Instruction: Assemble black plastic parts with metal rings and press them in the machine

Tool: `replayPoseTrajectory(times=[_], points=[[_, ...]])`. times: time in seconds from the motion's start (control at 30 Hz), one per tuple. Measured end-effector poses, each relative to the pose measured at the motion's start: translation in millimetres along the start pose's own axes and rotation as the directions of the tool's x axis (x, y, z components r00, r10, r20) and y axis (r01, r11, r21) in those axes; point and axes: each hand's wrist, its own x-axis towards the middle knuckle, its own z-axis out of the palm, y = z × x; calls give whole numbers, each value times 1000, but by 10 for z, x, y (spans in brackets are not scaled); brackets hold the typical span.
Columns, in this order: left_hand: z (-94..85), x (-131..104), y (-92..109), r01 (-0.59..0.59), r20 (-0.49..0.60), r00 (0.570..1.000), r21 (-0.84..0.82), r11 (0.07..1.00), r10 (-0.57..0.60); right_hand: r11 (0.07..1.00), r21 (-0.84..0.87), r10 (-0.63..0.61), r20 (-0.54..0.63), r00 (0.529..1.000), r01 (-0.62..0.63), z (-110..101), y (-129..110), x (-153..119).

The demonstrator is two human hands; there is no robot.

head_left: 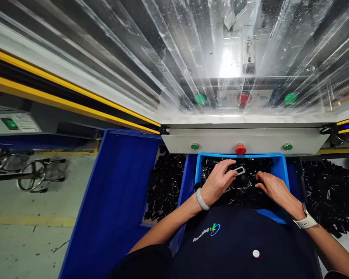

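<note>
A light blue bin point(282, 170) full of small black parts point(241, 193) sits below the machine's front panel. Over its left half, my left hand point(218, 180) pinches a small rectangular metal frame point(240, 171) between thumb and fingers. My right hand point(272, 186) is over the bin's right side, its fingers curled with thumb and fingertips apart, and nothing shows between them. Another metal frame point(246, 185) lies among the black parts between the two hands.
The panel point(212, 141) behind the bin carries a red button point(240, 148) and green buttons point(195, 146). A large blue container point(110, 193) stands left. Black parts are piled left point(165, 182) and right point(331, 193). Clear plastic strips point(174, 46) hang above.
</note>
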Motion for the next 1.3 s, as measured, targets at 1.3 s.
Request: replayPoseTrajectory(times=[1.3], points=[[-339,817,204,67,-426,838,-543,837,-343,713,660,91,-420,903,236,-1304,-1035,683]])
